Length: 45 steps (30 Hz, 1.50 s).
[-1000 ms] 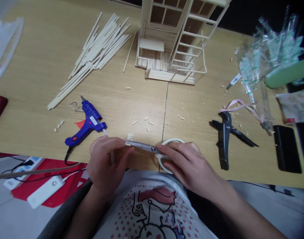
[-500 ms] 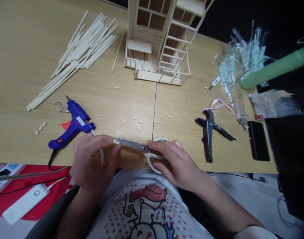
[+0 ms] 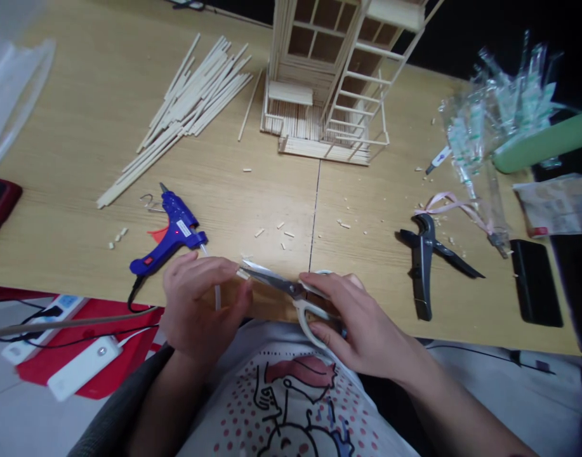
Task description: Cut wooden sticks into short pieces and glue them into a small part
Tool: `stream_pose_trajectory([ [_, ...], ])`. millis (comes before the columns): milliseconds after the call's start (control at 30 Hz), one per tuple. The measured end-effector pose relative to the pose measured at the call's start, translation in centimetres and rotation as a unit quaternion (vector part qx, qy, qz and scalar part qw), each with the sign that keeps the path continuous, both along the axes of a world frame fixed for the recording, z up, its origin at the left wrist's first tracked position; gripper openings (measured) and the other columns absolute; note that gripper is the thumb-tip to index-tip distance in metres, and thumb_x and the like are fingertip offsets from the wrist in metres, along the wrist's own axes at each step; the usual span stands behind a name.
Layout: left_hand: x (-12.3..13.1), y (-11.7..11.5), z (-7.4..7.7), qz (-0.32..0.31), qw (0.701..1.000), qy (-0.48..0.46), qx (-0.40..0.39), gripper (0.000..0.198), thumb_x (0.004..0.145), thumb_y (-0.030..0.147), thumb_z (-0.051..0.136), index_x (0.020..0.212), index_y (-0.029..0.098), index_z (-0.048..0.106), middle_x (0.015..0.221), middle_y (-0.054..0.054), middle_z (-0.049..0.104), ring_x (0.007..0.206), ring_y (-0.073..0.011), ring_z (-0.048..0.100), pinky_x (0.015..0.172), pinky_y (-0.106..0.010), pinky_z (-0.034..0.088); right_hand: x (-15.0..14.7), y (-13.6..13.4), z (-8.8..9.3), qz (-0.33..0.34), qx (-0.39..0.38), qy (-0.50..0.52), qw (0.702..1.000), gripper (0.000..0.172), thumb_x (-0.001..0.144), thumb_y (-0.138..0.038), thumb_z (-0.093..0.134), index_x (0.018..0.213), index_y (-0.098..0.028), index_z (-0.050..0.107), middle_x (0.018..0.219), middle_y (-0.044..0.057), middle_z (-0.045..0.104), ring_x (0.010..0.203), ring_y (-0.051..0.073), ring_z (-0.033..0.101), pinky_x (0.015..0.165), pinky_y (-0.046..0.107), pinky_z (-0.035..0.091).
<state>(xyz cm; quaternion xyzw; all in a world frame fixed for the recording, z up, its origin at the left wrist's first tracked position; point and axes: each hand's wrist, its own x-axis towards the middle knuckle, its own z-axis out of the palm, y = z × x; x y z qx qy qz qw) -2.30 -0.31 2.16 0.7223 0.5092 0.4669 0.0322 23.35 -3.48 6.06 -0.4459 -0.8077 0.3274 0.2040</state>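
Observation:
Between its thumb and index finger, my left hand [image 3: 202,304] pinches a small pale piece of wooden stick [image 3: 243,273]. My right hand [image 3: 352,320] grips scissors [image 3: 293,289] with white handles, fingers through the loops. The blades are slightly apart, and their tips reach the wooden piece at my left fingertips. Whether they touch it I cannot tell. Short cut bits of stick [image 3: 289,235] lie on the table just beyond the blades. A blue hot glue gun [image 3: 169,235] rests on its side beyond my left hand, its clear glue stick poking out toward that hand.
A model house of sticks [image 3: 324,152] stands at the back. Loose wooden sticks [image 3: 186,108] are heaped left of it. Black-handled cutters [image 3: 424,260], a dark phone [image 3: 535,282], plastic wrappers [image 3: 476,120] and a green cylinder [image 3: 548,143] lie right. Power strips [image 3: 84,368] sit below the left edge.
The view has shifted left, so the table things appear further right. The scissor blades have parted a little from nearly closed. My left hand keeps its pinch on the wooden piece.

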Motion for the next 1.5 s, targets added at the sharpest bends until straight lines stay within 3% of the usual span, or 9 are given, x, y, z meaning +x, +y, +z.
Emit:
stream_pose_trajectory([
  [167, -0.2, 0.1, -0.2, -0.002, 1.0, 0.007, -0.002, 0.039, 0.076, 0.013, 0.082, 0.105, 0.023, 0.059, 0.092, 0.0, 0.075, 0.085, -0.0188, 0.074, 0.103, -0.049, 0.054, 0.1, 0.0, -0.1, 0.003, -0.003, 0.0, 1.0, 0.055, 0.099, -0.027, 0.06, 0.149, -0.019, 0.039, 0.13, 0.014, 0.068, 0.106, 0.026, 0.066, 0.089, 0.044, 0.052],
  [400, -0.1, 0.1, -0.6, 0.017, 1.0, -0.007, -0.023, 0.035, 0.078, 0.024, 0.08, 0.106, 0.031, 0.059, 0.091, 0.003, 0.075, 0.085, -0.0207, 0.074, 0.106, -0.051, 0.051, 0.1, 0.2, 0.1, 0.003, -0.021, 0.013, 1.0, 0.054, 0.098, -0.027, 0.06, 0.148, -0.02, 0.04, 0.124, 0.014, 0.069, 0.104, 0.027, 0.067, 0.087, 0.044, 0.054],
  [800, -0.1, 0.2, -0.6, 0.02, 1.0, -0.011, -0.004, 0.038, 0.077, 0.021, 0.081, 0.107, 0.03, 0.06, 0.09, 0.003, 0.076, 0.083, -0.0196, 0.074, 0.108, -0.05, 0.049, 0.2, 0.0, -0.3, 0.0, -0.023, 0.029, 0.999, 0.055, 0.098, -0.029, 0.06, 0.147, -0.019, 0.041, 0.129, 0.014, 0.068, 0.111, 0.027, 0.066, 0.09, 0.044, 0.053],
  [1133, 0.3, 0.5, -0.6, 0.027, 0.996, -0.078, 0.026, 0.04, 0.072, 0.014, 0.082, 0.106, 0.026, 0.064, 0.089, 0.002, 0.075, 0.083, -0.0194, 0.074, 0.106, -0.05, 0.051, 0.1, -0.1, 0.0, -0.002, -0.06, 0.054, 0.997, 0.057, 0.095, -0.029, 0.063, 0.147, -0.022, 0.041, 0.132, 0.012, 0.066, 0.115, 0.027, 0.064, 0.094, 0.044, 0.052],
  [1367, -0.1, 1.1, -1.0, 0.034, 0.994, -0.1, 0.027, 0.04, 0.071, 0.017, 0.084, 0.105, 0.025, 0.067, 0.087, 0.001, 0.075, 0.081, -0.0194, 0.072, 0.101, -0.048, 0.052, -0.2, -0.4, 0.1, -0.002, -0.122, 0.087, 0.989, 0.072, 0.081, -0.018, 0.071, 0.146, -0.027, 0.041, 0.134, 0.01, 0.064, 0.117, 0.028, 0.063, 0.097, 0.044, 0.052],
  [1500, 0.1, 1.0, -0.7, 0.013, 0.987, -0.163, 0.006, 0.041, 0.072, 0.015, 0.084, 0.108, 0.025, 0.067, 0.089, 0.001, 0.074, 0.084, -0.0198, 0.072, 0.1, -0.049, 0.053, -0.2, -0.6, 0.3, -0.021, -0.215, 0.152, 0.965, 0.07, 0.083, -0.017, 0.074, 0.145, -0.032, 0.044, 0.136, 0.008, 0.062, 0.121, 0.026, 0.062, 0.099, 0.039, 0.051],
])
